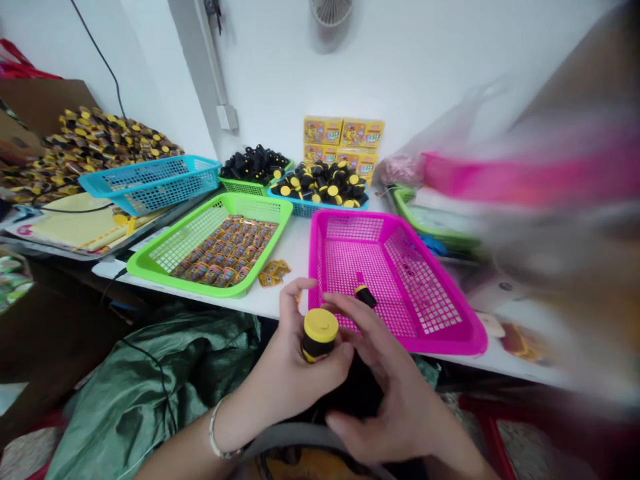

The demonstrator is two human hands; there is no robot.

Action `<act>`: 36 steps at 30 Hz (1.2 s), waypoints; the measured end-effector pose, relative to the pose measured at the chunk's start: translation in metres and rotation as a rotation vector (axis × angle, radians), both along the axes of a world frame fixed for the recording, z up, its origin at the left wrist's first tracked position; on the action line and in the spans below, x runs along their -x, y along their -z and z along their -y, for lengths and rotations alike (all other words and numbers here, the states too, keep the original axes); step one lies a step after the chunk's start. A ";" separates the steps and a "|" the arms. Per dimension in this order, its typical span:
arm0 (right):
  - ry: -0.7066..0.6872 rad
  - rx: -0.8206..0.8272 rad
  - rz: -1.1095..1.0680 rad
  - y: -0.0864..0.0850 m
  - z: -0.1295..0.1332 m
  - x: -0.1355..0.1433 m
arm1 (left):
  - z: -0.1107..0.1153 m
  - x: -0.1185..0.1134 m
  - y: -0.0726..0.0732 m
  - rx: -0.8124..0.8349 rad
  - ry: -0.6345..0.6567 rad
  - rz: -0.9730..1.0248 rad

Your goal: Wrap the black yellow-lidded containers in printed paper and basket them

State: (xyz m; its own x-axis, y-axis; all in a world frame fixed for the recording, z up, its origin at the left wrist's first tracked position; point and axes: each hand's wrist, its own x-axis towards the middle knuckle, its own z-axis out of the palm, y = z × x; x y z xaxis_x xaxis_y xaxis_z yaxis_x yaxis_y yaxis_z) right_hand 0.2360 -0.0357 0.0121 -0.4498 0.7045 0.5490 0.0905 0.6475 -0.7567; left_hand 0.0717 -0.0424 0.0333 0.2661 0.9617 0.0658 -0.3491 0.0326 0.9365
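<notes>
In the head view, our left hand curls its fingers round a yellow-capped black container; our right hand hangs half open beside it, seemingly empty. Beyond our fingers, a pink basket stands on the white table before a wall.

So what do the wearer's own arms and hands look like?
Left hand and right hand: both ungloved, no rings visible. No sleeves on the visible forearms. Left wrist has a thin, pale bracelet; none visible on the right.
</notes>
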 end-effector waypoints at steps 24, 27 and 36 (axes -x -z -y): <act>0.099 0.306 -0.283 0.015 0.022 0.026 | -0.002 -0.007 0.000 0.344 -0.241 0.764; 0.095 0.311 -0.300 0.013 0.022 0.023 | -0.002 -0.006 -0.001 0.344 -0.233 0.800; 0.078 0.460 -0.563 0.017 0.026 0.029 | 0.004 -0.013 0.006 0.213 -0.142 0.745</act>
